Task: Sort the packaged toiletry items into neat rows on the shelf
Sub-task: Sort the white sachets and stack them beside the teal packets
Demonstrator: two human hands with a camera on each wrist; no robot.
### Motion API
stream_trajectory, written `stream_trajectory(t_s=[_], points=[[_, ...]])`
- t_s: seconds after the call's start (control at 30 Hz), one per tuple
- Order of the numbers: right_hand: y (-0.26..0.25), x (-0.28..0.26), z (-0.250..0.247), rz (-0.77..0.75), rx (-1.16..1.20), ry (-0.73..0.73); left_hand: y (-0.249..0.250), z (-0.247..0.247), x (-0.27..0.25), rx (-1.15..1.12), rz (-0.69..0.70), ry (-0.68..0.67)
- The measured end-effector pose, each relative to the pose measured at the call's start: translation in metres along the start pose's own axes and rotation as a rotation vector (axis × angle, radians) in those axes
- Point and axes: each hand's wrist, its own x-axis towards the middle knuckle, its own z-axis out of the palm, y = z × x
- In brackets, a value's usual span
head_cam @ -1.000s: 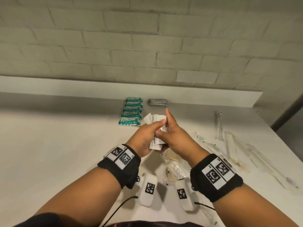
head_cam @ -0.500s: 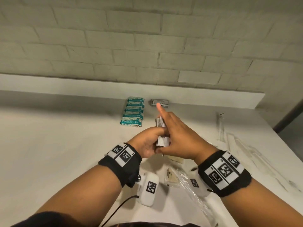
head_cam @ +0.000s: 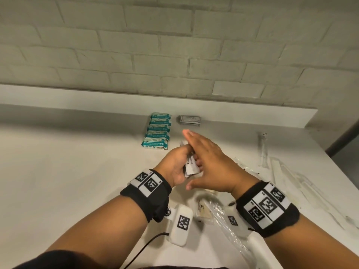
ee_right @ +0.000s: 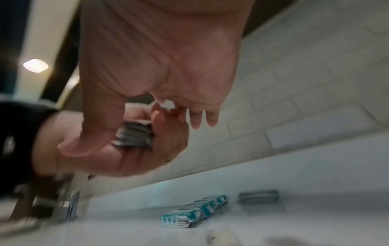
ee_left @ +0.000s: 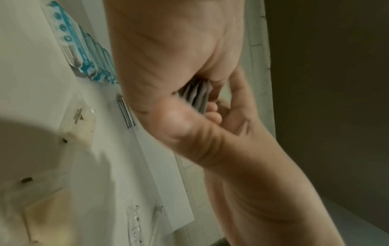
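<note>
Since half a second ago, my right hand (head_cam: 208,162) has flattened out: the raised forefinger has come down level with the others, and all the fingers now lie straight and together against the stack of sachets (head_cam: 191,166), thumb spread wide beneath. That hand has hold of nothing; it only presses alongside the stack. My left hand (head_cam: 177,165) has barely shifted and keeps its grip, fingers curled round the sachets from the left so the stack stands on edge between both palms, above the white surface (head_cam: 68,171).

From the right wrist the sachets (ee_right: 134,137) show as a grey bundle of thin edges sitting in the curl of my left hand (ee_right: 118,149), just below my right palm (ee_right: 160,58). From the left wrist the same grey edges (ee_left: 195,94) peek out where the two hands meet, though that picture is blurred.

Beyond my fingertips, against the back ledge, a row of teal wipe packs (head_cam: 157,133) lies overlapped front to back, and just to its right rests a small grey pile of sachets (head_cam: 190,119), apart from the teal row. My held stack is nearer to me than both, roughly in line with the gap between them.

Under my wrists lie clear plastic packets (head_cam: 206,208), and long clear-wrapped items (head_cam: 279,167) are scattered to the right.
</note>
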Motion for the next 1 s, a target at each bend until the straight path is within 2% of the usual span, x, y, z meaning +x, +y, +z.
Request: stream_trajectory(t_s=[0.07,0.2,0.27,0.33,0.37,0.43,0.5,0.57,0.6,0.7,0.77,0.8,0.9,0.93,1.0], points=[[0.002,0.002,-0.002,0.033,0.024,-0.02,0.001,-0.001,0.004,0.001,-0.004,0.007],[0.005,0.01,0.001,-0.085,-0.138,0.095,0.004,0.0,0.006,0.084,-0.062,-0.052],[0.009,0.012,0.001,-0.058,-0.105,0.066,0.005,0.002,0.009,0.065,-0.027,-0.042],[0.013,0.014,-0.002,0.096,0.181,-0.013,0.006,0.003,0.016,-0.037,0.05,0.009],[0.016,0.016,-0.003,0.196,0.356,0.005,0.008,0.002,0.022,-0.115,0.106,0.039],[0.023,0.021,-0.001,0.425,0.66,0.131,0.015,0.0,0.032,-0.226,0.224,0.084],[0.031,0.03,0.002,0.608,0.99,0.111,0.02,0.001,0.041,-0.242,0.286,0.099],[0.038,0.038,0.009,0.65,1.316,0.074,0.019,0.003,0.05,-0.192,0.279,0.095],[0.042,0.042,0.011,0.664,1.407,0.094,0.017,0.004,0.054,-0.176,0.266,0.083],[0.057,0.057,0.013,0.707,1.4,0.154,0.014,-0.003,0.073,-0.146,0.242,0.043],[0.071,0.065,0.013,0.726,1.291,0.144,0.018,-0.016,0.088,0.004,0.275,0.079],[0.08,0.071,0.013,0.753,1.228,0.12,0.022,-0.024,0.098,0.148,0.293,0.132],[0.107,0.089,0.015,0.866,0.99,0.025,0.048,-0.038,0.118,0.735,0.345,0.282],[0.115,0.094,0.016,0.893,0.921,0.005,0.058,-0.038,0.123,0.96,0.338,0.251],[0.125,0.104,0.02,0.91,0.826,-0.031,0.071,-0.034,0.133,1.532,0.232,0.082]])
